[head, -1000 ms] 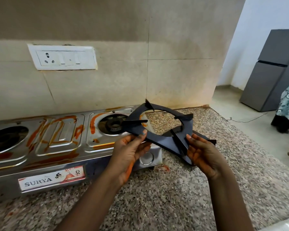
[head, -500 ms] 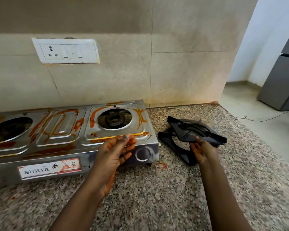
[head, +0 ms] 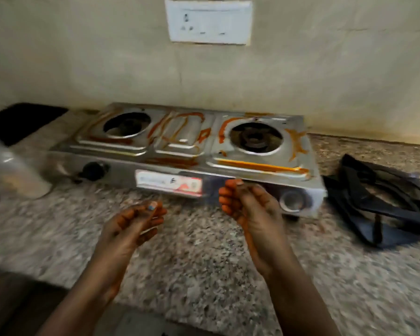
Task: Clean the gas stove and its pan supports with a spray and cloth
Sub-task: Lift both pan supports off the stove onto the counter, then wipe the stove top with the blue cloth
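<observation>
Place: a home kitchen.
Cooker: a two-burner steel gas stove (head: 189, 151) streaked with orange.
Surface: speckled granite counter (head: 204, 263).
Wall: beige tiles, a white switch-and-socket plate (head: 209, 21).

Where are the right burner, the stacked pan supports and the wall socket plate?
right burner (head: 255, 141), head view, on its dark centre cap
pan supports (head: 383, 214), head view, on the front frame bar
wall socket plate (head: 209, 21), head view, on its white face

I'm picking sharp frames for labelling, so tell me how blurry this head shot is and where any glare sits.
Head view: motion blur smears everything; the stove label is unreadable, the left hand and right hand are soft-edged, the pan supports streaked. Mild glare on the stove's raised ridges; dim, warm lighting.
</observation>
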